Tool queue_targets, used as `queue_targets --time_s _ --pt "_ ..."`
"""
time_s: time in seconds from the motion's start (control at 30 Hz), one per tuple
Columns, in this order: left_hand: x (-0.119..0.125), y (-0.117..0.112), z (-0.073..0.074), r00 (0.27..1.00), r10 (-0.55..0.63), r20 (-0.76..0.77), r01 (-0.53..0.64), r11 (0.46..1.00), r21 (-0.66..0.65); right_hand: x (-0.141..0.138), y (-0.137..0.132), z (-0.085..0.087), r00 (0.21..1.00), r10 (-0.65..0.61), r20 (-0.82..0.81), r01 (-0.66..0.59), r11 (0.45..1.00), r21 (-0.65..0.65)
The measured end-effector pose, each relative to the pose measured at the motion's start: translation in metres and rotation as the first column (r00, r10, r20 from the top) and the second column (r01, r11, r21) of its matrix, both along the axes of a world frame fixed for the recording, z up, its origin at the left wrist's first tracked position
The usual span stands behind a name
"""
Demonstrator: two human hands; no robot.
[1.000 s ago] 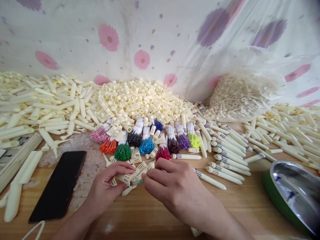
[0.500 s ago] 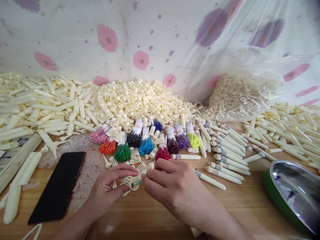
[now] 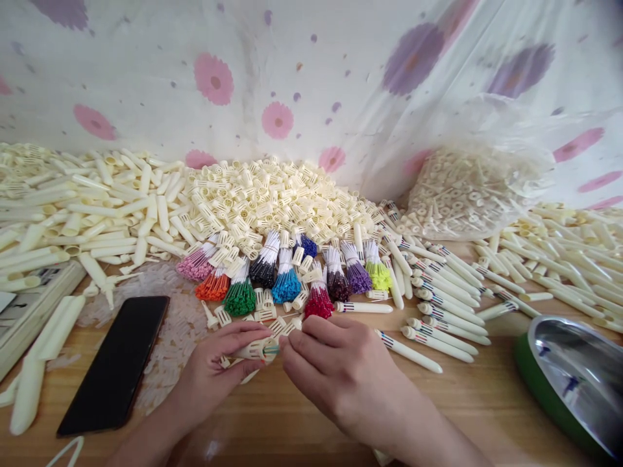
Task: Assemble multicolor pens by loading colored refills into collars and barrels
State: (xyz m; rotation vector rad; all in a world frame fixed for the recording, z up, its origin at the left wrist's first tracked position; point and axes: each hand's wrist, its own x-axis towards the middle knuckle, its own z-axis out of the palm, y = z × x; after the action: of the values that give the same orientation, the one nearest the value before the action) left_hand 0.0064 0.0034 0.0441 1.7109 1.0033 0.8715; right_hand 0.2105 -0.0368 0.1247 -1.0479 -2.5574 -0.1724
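Observation:
My left hand [image 3: 214, 370] pinches a small cream slotted pen part [image 3: 257, 350] just above the wooden table [image 3: 302, 415]. My right hand [image 3: 335, 370] meets it from the right, fingertips pinched on a thin green refill [image 3: 271, 351] whose end sits at the part's opening. Just beyond the hands lie bundles of coloured refills: pink [image 3: 195, 264], orange [image 3: 213, 287], green [image 3: 239, 295], black [image 3: 264, 266], blue [image 3: 285, 282], red [image 3: 318, 299], purple [image 3: 356, 272] and lime [image 3: 378, 272].
A black phone [image 3: 117, 363] lies at the left. Heaps of cream barrels [image 3: 73, 214] and slotted parts [image 3: 263, 194] fill the back. Assembled pens [image 3: 438, 305] lie to the right, beside a plastic bag of parts [image 3: 467, 194] and a green-rimmed metal bowl [image 3: 579, 383].
Both hands stay together over the same spot. The cream part has turned a little in my left fingers, and the green refill sits closer into it.

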Motion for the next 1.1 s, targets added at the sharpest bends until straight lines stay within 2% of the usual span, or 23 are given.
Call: queue_targets --time_s 0.13,0.3,0.37,0.43,0.5,0.57,0.63,0.7,0.9,1.1 --pt "-0.001 -0.001 -0.006 0.999 0.047 0.0 -0.047 0.995 0.09 -0.003 -0.001 -0.001 1.0 -0.003 0.006 0.003 1.0 0.02" --pt "-0.004 -0.001 -0.014 0.999 0.047 0.007 -0.048 0.993 0.106 0.003 0.001 0.004 1.0 -0.018 -0.005 0.018 1.0 -0.022" --pt "-0.004 -0.001 -0.015 0.998 0.053 0.023 -0.055 0.992 0.113 0.006 0.002 0.005 0.996 -0.048 -0.08 0.041 0.995 -0.09" --pt "-0.004 -0.001 -0.015 0.996 0.069 0.056 -0.076 0.989 0.126 0.009 0.002 0.007 0.966 -0.112 -0.235 0.064 0.977 -0.202" --pt "-0.003 -0.002 -0.013 0.991 0.1 0.084 -0.111 0.984 0.139 0.008 0.001 0.008 0.899 -0.176 -0.401 0.033 0.941 -0.338" --pt "-0.001 -0.002 -0.011 0.986 0.134 0.097 -0.147 0.979 0.144 0.004 -0.002 0.009 0.848 -0.21 -0.487 -0.029 0.899 -0.437" --pt "0.0 -0.002 -0.009 0.983 0.159 0.093 -0.171 0.975 0.142 -0.002 -0.005 0.007 0.85 -0.216 -0.48 -0.048 0.876 -0.48" --pt "0.001 -0.002 -0.007 0.981 0.174 0.088 -0.186 0.973 0.14 -0.008 -0.007 0.003 0.875 -0.213 -0.434 -0.026 0.875 -0.483" --pt "0.003 -0.001 -0.005 0.973 0.217 0.085 -0.228 0.96 0.16 -0.015 0.0 -0.006 0.945 -0.121 -0.302 -0.062 0.844 -0.533" --pt "0.003 -0.003 -0.012 0.973 0.216 0.085 -0.223 0.971 0.085 -0.014 0.005 -0.011 0.918 -0.151 -0.367 -0.056 0.866 -0.498"
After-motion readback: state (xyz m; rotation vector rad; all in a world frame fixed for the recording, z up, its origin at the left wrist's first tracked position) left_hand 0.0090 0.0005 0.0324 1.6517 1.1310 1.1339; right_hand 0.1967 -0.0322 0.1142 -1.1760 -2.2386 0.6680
